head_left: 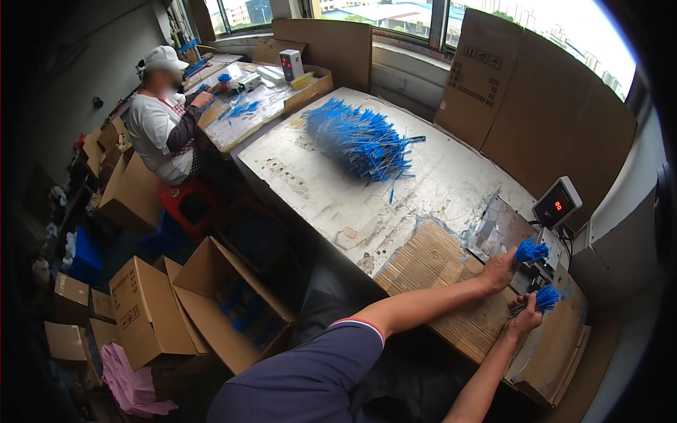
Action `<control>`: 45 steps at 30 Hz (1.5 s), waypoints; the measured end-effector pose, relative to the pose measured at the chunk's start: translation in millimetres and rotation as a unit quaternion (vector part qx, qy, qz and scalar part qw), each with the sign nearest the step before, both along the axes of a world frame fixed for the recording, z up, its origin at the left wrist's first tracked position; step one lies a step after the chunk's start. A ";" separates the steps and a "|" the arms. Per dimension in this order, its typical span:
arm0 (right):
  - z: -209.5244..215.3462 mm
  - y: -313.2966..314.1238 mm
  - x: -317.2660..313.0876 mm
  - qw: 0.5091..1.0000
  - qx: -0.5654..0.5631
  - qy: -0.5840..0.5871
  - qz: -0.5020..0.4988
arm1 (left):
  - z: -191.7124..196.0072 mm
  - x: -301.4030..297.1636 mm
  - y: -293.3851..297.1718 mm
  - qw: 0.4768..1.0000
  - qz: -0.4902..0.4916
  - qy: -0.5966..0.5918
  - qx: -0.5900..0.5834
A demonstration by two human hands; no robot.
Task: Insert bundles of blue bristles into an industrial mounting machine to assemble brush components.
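Note:
My left hand is closed around a bunch of thin blue-tipped sticks, the blue ends fanning out past the fingers. Nearer to me, my right hand grips a second bunch of blue-tipped sticks, with thin pale shafts showing by the fingers. Both bunches are above a small dark metal device at the table's right end, partly hidden by my hands. A large heap of the same blue-tipped sticks lies on the white worktable.
Corrugated cardboard covers the table under my left arm. A box-shaped display with red digits stands behind the device. Cardboard sheets lean at the window. A co-worker handles blue sticks at another table. An opened carton stands at left.

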State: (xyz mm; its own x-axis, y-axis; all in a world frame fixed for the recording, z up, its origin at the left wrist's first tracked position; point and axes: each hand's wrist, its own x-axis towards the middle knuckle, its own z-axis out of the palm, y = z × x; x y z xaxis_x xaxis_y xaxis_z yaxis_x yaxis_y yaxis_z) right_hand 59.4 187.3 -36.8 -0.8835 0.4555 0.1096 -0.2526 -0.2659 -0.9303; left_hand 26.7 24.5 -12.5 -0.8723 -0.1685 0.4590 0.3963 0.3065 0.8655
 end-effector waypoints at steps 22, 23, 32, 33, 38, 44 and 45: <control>52.0 -36.2 -22.7 0.974 0.123 -0.036 0.187 | -11.3 71.2 -17.4 0.984 -0.014 0.125 -0.127; 53.2 -33.1 -20.8 0.972 0.144 -0.035 0.182 | -6.4 73.7 -17.3 0.985 -0.032 0.123 -0.116; 97.4 -41.1 11.9 0.959 0.230 0.026 0.164 | 1.3 74.3 -23.0 0.975 -0.217 0.026 0.032; 103.9 -39.7 4.7 0.975 0.167 0.046 0.143 | 3.2 66.7 -21.8 0.964 -0.260 0.000 0.060; 91.3 -52.3 19.8 0.995 0.067 0.070 -0.030 | -10.2 61.6 -69.6 0.924 -0.210 0.005 0.319; 7.4 -29.0 41.0 0.997 0.051 0.011 -0.059 | -17.4 66.7 -84.5 0.930 -0.223 -0.078 0.283; 9.8 -29.6 43.4 0.997 0.044 -0.002 -0.063 | -16.0 67.1 -85.5 0.921 -0.219 -0.092 0.309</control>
